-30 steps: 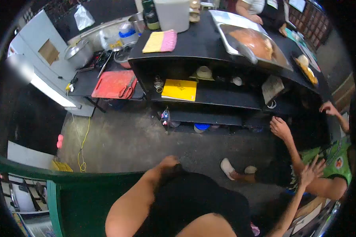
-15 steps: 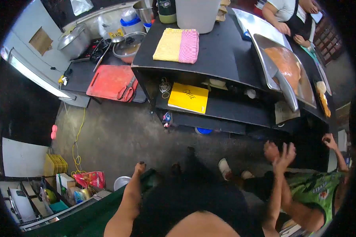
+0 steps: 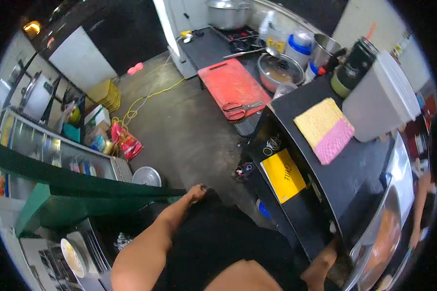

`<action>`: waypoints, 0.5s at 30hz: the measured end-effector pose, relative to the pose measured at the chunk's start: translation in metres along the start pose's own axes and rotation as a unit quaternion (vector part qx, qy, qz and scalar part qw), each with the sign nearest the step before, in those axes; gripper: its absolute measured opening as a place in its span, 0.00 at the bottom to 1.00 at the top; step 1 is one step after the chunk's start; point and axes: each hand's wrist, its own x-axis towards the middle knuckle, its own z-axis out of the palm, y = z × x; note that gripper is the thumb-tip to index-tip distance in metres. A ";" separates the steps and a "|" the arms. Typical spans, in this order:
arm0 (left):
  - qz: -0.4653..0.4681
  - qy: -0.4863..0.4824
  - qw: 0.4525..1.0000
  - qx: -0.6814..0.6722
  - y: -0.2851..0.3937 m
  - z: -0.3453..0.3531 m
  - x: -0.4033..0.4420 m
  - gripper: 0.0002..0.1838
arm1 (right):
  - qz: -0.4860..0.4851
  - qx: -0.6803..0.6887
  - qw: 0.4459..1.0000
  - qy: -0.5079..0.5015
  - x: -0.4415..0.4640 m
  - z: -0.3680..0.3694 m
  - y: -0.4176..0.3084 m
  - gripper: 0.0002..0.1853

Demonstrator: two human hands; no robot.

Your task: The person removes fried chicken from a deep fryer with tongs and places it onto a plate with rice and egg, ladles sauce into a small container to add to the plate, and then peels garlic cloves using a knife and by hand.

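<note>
My left hand [image 3: 197,192] is low at the centre of the view, beside my dark clothing and the end of a green ledge [image 3: 107,193]. Its fingers are curled closed, and what they hold, if anything, is too small to make out. At the lower right, my right hand [image 3: 329,252] is beside the edge of the black counter [image 3: 361,191], its fingers blurred and in shadow. A yellow notebook [image 3: 283,176] lies on the shelf under the counter. Above it, a yellow and pink cloth [image 3: 324,130] rests on the counter top near a large plastic container [image 3: 381,99].
Red scissors [image 3: 240,109] lie on a red cutting board [image 3: 230,87], near a lidded bowl [image 3: 280,72]. A yellow cable [image 3: 153,94] crosses the floor. A metal basin [image 3: 146,177] stands by the green ledge. At the right are a metal tray [image 3: 395,194] and another person's arm [image 3: 419,211].
The view has swung left, so the counter items sit further right and tilted. My right hand has gone from raised and spread to low by the counter. The seated person in green is out of view.
</note>
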 end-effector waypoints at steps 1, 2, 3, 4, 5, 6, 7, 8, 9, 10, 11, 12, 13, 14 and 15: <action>-0.012 0.005 1.000 -0.009 -0.008 0.001 0.002 0.25 | 0.005 -0.005 1.000 0.000 0.001 0.001 0.005 0.17; -0.039 0.002 0.999 -0.006 -0.014 0.000 0.000 0.25 | 0.022 -0.013 1.000 0.001 -0.004 -0.002 0.015 0.17; -0.065 -0.003 0.998 -0.001 -0.016 -0.006 -0.004 0.25 | 0.032 -0.017 0.999 0.005 -0.008 -0.004 0.021 0.18; -0.088 -0.008 0.996 0.004 -0.019 -0.011 -0.004 0.25 | 0.045 -0.022 0.999 0.006 -0.013 -0.005 0.029 0.18; -0.097 -0.009 0.995 0.032 -0.026 -0.014 -0.003 0.26 | 0.056 -0.024 0.998 0.009 -0.019 -0.006 0.036 0.18; -0.104 -0.013 0.993 0.060 -0.037 -0.015 0.000 0.26 | 0.067 -0.027 0.997 0.016 -0.028 -0.011 0.044 0.18; -0.140 -0.063 0.987 0.040 -0.052 -0.018 0.013 0.27 | 0.078 -0.032 0.996 0.021 -0.035 -0.014 0.051 0.19; -0.134 -0.019 0.991 0.008 -0.080 -0.014 0.026 0.25 | 0.087 -0.032 0.995 0.026 -0.043 -0.017 0.055 0.19; -0.119 -0.028 0.991 0.046 -0.071 -0.025 0.026 0.24 | 0.101 -0.031 0.994 0.032 -0.052 -0.020 0.059 0.19; -0.103 -0.037 0.990 0.086 -0.063 -0.044 0.027 0.23 | 0.112 -0.031 0.993 0.038 -0.060 -0.020 0.061 0.20; -0.085 -0.045 0.987 0.128 -0.051 -0.063 0.030 0.22 | 0.123 -0.024 0.991 0.045 -0.070 -0.021 0.060 0.20; -0.088 -0.042 0.989 0.110 -0.052 -0.073 0.041 0.22 | 0.135 -0.016 0.989 0.055 -0.080 -0.023 0.062 0.20; -0.092 -0.039 0.990 0.095 -0.056 -0.087 0.052 0.21 | 0.146 -0.003 0.987 0.062 -0.091 -0.025 0.064 0.21; -0.095 -0.033 0.992 0.082 -0.060 -0.106 0.067 0.21 | 0.149 0.012 0.986 0.068 -0.103 -0.027 0.065 0.21; -0.098 -0.027 0.992 0.070 -0.071 -0.126 0.088 0.20 | 0.157 0.033 0.984 0.078 -0.114 -0.026 0.059 0.21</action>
